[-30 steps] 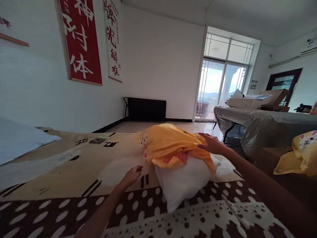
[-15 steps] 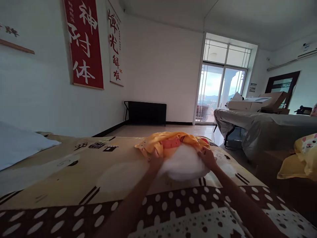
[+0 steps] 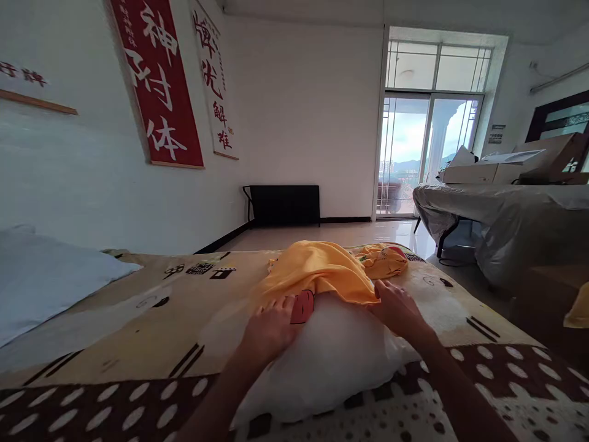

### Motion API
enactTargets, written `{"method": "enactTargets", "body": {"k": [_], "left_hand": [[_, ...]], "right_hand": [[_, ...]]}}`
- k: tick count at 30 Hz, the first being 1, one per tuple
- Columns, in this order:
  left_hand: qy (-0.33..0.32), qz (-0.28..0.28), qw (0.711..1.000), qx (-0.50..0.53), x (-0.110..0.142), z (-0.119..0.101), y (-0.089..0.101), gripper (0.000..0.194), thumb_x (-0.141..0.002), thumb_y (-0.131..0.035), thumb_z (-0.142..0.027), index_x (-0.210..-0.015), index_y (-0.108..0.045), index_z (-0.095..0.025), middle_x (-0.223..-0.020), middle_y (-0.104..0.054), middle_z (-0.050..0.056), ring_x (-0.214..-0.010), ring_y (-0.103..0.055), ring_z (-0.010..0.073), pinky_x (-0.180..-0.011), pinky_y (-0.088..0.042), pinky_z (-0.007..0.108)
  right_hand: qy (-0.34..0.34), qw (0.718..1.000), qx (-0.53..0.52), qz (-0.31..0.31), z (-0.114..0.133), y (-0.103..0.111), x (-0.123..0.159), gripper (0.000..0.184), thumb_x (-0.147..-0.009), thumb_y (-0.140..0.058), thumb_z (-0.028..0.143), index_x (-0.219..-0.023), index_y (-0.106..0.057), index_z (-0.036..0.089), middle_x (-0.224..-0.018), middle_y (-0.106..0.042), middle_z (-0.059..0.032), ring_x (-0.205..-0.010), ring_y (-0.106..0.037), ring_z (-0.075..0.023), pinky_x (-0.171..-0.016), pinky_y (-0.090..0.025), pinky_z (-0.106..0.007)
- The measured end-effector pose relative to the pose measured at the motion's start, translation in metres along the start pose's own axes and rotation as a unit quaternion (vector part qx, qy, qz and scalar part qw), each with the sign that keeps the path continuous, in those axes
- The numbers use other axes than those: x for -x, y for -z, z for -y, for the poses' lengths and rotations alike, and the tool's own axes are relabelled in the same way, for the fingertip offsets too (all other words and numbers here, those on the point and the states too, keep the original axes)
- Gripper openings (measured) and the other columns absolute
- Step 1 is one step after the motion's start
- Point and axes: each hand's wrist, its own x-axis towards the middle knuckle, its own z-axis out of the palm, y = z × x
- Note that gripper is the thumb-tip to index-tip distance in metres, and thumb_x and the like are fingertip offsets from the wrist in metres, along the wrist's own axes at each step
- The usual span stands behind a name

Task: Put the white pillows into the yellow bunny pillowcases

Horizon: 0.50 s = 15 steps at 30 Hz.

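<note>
A white pillow [image 3: 329, 362] lies on the patterned bedspread in front of me, its far part inside a yellow pillowcase [image 3: 317, 264]. My left hand [image 3: 271, 325] grips the pillowcase's near left edge, beside a red printed patch; its fingertips curl over the cloth. On the right, my right hand [image 3: 398, 307] pinches the open edge of the same pillowcase. Just beyond that hand, a crumpled yellow cloth [image 3: 384, 259] rests on the bed. How far the pillow reaches inside the case is hidden.
The bedspread [image 3: 151, 331] has cartoon prints and brown dotted bands. Another white pillow [image 3: 50, 276] lies at the left by the wall. A black folded panel [image 3: 285, 205] leans at the back. To the right, a plastic-covered table [image 3: 501, 205] bears boxes [image 3: 473, 174].
Both hands have come nearer to me with the pillowcase, which now spreads over the pillow's far part. More of the white pillow shows toward me. The view has shifted slightly.
</note>
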Motion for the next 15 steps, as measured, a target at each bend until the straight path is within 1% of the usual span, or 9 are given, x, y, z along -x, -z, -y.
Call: {"method": "enactTargets", "body": {"k": [1, 2, 4, 6, 8, 10, 11, 13, 15], "left_hand": [[0.002, 0.018, 1.000, -0.007, -0.005, -0.007, -0.011, 0.045, -0.077, -0.051, -0.034, -0.118, -0.054, -0.015, -0.116, -0.061, 0.016, -0.104, -0.058, 0.0303, -0.085, -0.044, 0.043], [0.010, 0.028, 1.000, -0.009, -0.008, -0.013, -0.022, 0.043, -0.078, -0.049, -0.030, -0.118, -0.054, -0.013, -0.113, -0.062, 0.017, -0.102, -0.059, 0.0308, -0.082, -0.045, 0.043], [0.020, 0.019, 1.000, 0.000, -0.013, -0.015, -0.045, 0.041, -0.080, -0.045, -0.020, -0.120, -0.052, -0.013, -0.112, -0.062, 0.016, -0.096, -0.061, 0.0284, -0.075, -0.047, 0.039], [0.026, -0.019, 0.999, 0.025, -0.015, -0.009, -0.061, 0.039, -0.083, -0.040, -0.015, -0.120, -0.053, -0.016, -0.113, -0.062, 0.013, -0.094, -0.062, 0.0245, -0.074, -0.046, 0.035], [0.026, -0.069, 0.996, 0.042, -0.016, 0.003, -0.065, 0.032, -0.085, -0.039, -0.014, -0.110, -0.060, -0.017, -0.104, -0.066, 0.009, -0.090, -0.062, 0.0218, -0.076, -0.045, 0.033], [0.021, -0.137, 0.990, 0.034, -0.014, 0.015, -0.058, 0.025, -0.086, -0.041, -0.016, -0.094, -0.065, -0.017, -0.088, -0.068, 0.008, -0.083, -0.062, 0.0214, -0.075, -0.043, 0.033], [0.021, -0.184, 0.982, 0.016, -0.012, 0.020, -0.050, 0.023, -0.086, -0.042, -0.017, -0.086, -0.065, -0.016, -0.081, -0.067, 0.007, -0.079, -0.061, 0.0219, -0.074, -0.042, 0.033], [0.014, -0.290, 0.956, -0.027, -0.004, 0.027, -0.031, 0.023, -0.086, -0.042, -0.017, -0.074, -0.062, -0.016, -0.070, -0.063, 0.007, -0.073, -0.058, 0.0226, -0.070, -0.041, 0.034], [-0.015, -0.392, 0.919, -0.043, 0.008, 0.029, -0.009, 0.023, -0.086, -0.041, -0.014, -0.071, -0.058, -0.018, -0.066, -0.060, 0.006, -0.071, -0.055, 0.0217, -0.069, -0.040, 0.033]], "right_hand": [[0.000, 1.000, -0.020, -0.017, 0.003, -0.012, -0.002, 0.019, -0.080, -0.054, 0.028, -0.097, -0.054, 0.019, -0.093, -0.065, -0.0093, -0.080, -0.061, -0.0225, -0.065, -0.037, -0.029], [0.009, 0.999, -0.039, -0.024, 0.004, -0.024, -0.003, 0.024, -0.079, -0.052, 0.023, -0.104, -0.052, 0.019, -0.093, -0.066, -0.0087, -0.080, -0.061, -0.0217, -0.063, -0.036, -0.028], [0.040, 0.997, -0.054, -0.028, 0.004, -0.045, -0.007, 0.035, -0.076, -0.050, 0.015, -0.111, -0.050, 0.020, -0.095, -0.066, -0.0080, -0.084, -0.061, -0.0218, -0.062, -0.035, -0.027], [0.049, 0.998, -0.033, -0.029, -0.001, -0.057, -0.011, 0.033, -0.074, -0.049, 0.010, -0.105, -0.054, 0.020, -0.096, -0.066, -0.0075, -0.087, -0.061, -0.0221, -0.062, -0.034, -0.027], [0.026, 0.999, 0.001, -0.036, -0.010, -0.060, -0.015, 0.021, -0.077, -0.047, 0.010, -0.091, -0.059, 0.020, -0.090, -0.067, -0.0064, -0.081, -0.061, -0.0208, -0.060, -0.032, -0.027], [0.008, 0.997, 0.024, -0.072, -0.024, -0.055, -0.018, 0.019, -0.079, -0.045, 0.010, -0.083, -0.061, 0.020, -0.085, -0.067, -0.0058, -0.077, -0.061, -0.0196, -0.061, -0.033, -0.027], [0.005, 0.994, 0.030, -0.107, -0.031, -0.050, -0.019, 0.021, -0.079, -0.045, 0.009, -0.083, -0.062, 0.020, -0.084, -0.068, -0.0060, -0.077, -0.061, -0.0196, -0.063, -0.034, -0.028], [0.000, 0.978, 0.040, -0.204, -0.045, -0.038, -0.016, 0.024, -0.078, -0.044, 0.007, -0.082, -0.064, 0.019, -0.083, -0.069, -0.0070, -0.079, -0.062, -0.0208, -0.067, -0.036, -0.030], [0.004, 0.947, 0.049, -0.318, -0.053, -0.023, -0.008, 0.025, -0.076, -0.044, 0.006, -0.082, -0.065, 0.018, -0.082, -0.069, -0.0080, -0.078, -0.062, -0.0216, -0.070, -0.039, -0.032]]}}
